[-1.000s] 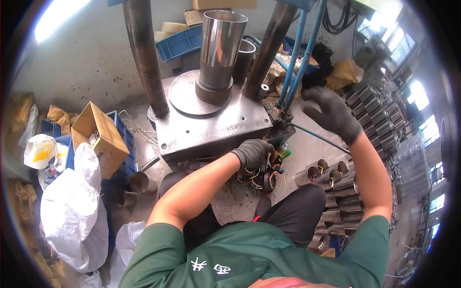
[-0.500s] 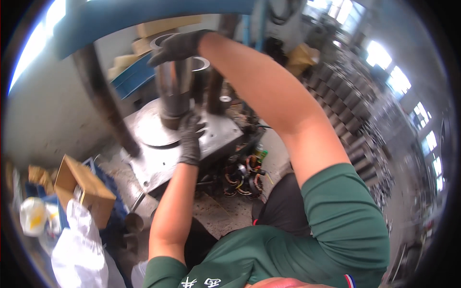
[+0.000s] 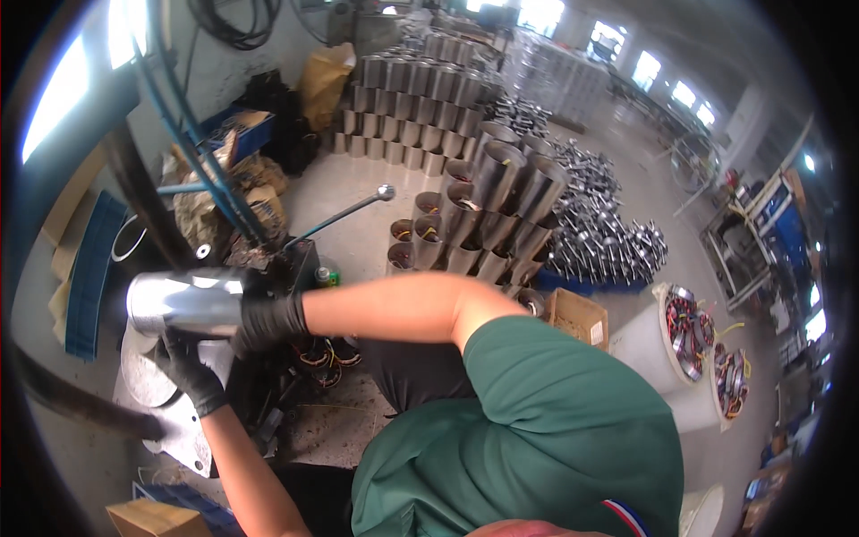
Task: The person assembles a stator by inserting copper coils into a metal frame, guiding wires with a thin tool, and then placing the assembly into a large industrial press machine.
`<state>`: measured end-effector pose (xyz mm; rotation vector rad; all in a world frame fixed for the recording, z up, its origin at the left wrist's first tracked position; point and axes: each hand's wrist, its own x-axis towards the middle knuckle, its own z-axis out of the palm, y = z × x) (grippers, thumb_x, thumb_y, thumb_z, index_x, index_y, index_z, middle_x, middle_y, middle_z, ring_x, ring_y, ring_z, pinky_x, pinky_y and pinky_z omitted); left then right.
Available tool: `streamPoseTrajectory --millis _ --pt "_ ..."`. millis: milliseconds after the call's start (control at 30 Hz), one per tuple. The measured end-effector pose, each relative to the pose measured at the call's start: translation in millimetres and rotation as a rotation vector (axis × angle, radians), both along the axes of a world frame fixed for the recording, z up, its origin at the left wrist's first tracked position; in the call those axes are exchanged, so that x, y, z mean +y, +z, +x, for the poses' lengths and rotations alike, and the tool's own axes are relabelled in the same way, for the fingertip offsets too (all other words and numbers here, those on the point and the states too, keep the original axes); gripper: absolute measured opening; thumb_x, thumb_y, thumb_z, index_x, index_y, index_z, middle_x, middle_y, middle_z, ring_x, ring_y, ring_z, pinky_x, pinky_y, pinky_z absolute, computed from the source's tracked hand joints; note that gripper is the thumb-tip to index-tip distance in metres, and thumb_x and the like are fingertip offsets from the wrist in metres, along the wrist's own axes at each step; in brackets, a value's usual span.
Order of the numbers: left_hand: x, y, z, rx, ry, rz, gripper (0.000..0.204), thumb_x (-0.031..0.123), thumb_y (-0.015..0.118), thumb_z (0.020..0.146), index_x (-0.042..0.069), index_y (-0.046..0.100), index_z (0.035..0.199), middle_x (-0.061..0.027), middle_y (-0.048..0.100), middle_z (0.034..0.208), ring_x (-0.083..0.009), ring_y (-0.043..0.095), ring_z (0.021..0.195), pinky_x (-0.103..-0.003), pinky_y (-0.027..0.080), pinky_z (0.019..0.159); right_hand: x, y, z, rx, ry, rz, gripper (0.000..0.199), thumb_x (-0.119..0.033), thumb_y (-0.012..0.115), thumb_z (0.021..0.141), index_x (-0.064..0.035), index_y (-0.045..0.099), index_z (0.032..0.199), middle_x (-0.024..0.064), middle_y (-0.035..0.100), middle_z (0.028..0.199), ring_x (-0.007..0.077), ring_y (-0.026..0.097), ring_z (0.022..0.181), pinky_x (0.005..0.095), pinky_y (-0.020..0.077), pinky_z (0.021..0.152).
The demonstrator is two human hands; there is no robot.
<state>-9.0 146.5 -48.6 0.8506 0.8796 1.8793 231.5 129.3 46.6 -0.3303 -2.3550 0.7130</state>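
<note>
Both black-gloved hands grip the shiny steel cylindrical sleeve (image 3: 183, 302) at the left over the grey press plate (image 3: 183, 430), right hand (image 3: 268, 322) clamping its near end, left hand (image 3: 186, 367) cupping beneath; smooth metal could slip from gloves and drop onto the plate.

A small open brown cardboard box (image 3: 577, 316) sits right of centre; another brown carton (image 3: 157, 518) peeks in near left, bottom edge.
</note>
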Motion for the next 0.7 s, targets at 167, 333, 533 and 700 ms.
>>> streamPoseTrajectory --millis 167,333,533,700 --pt "-43 58 17 0.428 0.282 0.03 0.049 0.014 0.07 0.1 -0.003 0.052 0.142 -0.0098 0.061 0.136 -0.0192 0.061 0.115 -0.033 0.053 0.096 -75 -26 14 0.491 -0.187 -1.385 0.011 -0.012 0.066 0.085 -0.0063 0.07 0.076 0.0008 0.066 0.075 0.0135 0.06 0.074 0.0302 0.0475 0.074" --pt "4 63 15 0.977 0.104 -0.079 0.044 0.012 0.062 0.1 -0.006 0.051 0.139 -0.0129 0.061 0.129 -0.0215 0.059 0.114 -0.032 0.046 0.104 -62 -65 2 0.839 -0.383 -1.477 0.011 -0.015 0.067 0.08 -0.0054 0.068 0.075 0.0019 0.064 0.079 0.0126 0.056 0.078 0.0306 0.0455 0.078" --pt "59 104 8 1.823 0.081 -0.347 0.049 0.048 0.058 0.098 0.007 0.07 0.122 -0.0196 0.072 0.117 -0.0373 0.066 0.112 -0.041 0.05 0.096 -61 -84 -3 0.737 -0.345 -1.238 0.008 -0.007 0.062 0.084 -0.0049 0.07 0.083 0.0036 0.067 0.087 0.0153 0.061 0.088 0.0312 0.049 0.082" --pt "36 160 73 1.763 0.135 -0.829 0.052 0.052 0.057 0.096 0.011 0.072 0.124 -0.0164 0.069 0.127 -0.0345 0.064 0.122 -0.04 0.05 0.099 -56 -60 3 0.809 -0.386 -1.582 0.019 -0.023 0.067 0.084 -0.0055 0.066 0.077 0.0042 0.06 0.082 0.0171 0.056 0.081 0.0336 0.0468 0.074"
